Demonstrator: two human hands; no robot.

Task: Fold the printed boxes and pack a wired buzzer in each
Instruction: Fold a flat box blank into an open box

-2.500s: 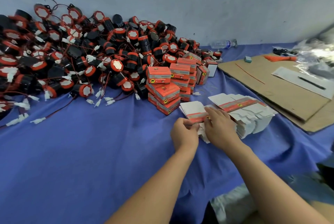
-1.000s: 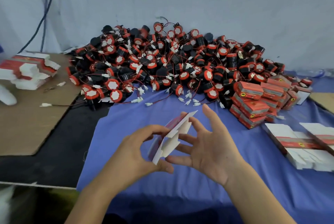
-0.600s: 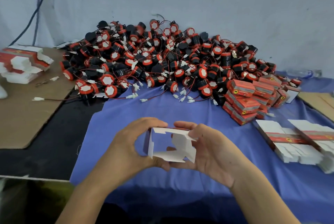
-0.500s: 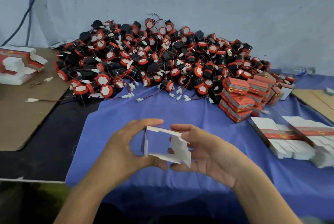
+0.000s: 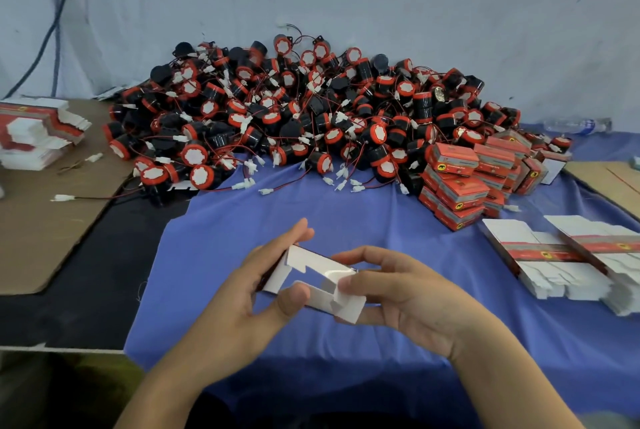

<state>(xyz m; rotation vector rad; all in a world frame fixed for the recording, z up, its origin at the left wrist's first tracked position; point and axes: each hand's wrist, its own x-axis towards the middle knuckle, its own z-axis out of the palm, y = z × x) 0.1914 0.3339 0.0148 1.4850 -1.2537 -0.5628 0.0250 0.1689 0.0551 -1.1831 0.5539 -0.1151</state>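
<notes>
Head view, lower centre of the frame: a half-folded printed box (image 5: 311, 281), its white inside facing up and its end flaps loose, is gripped by the left hand (image 5: 242, 304) and pinched by the right hand (image 5: 408, 300) over the blue-covered tabletop (image 5: 346, 214), with the heap of wired buzzers (image 5: 311, 117) at upper centre.

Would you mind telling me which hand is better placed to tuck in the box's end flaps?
The right hand: its fingertips touch the white flaps, while the left hand grips the half-folded box by its body, steadying it.
</notes>
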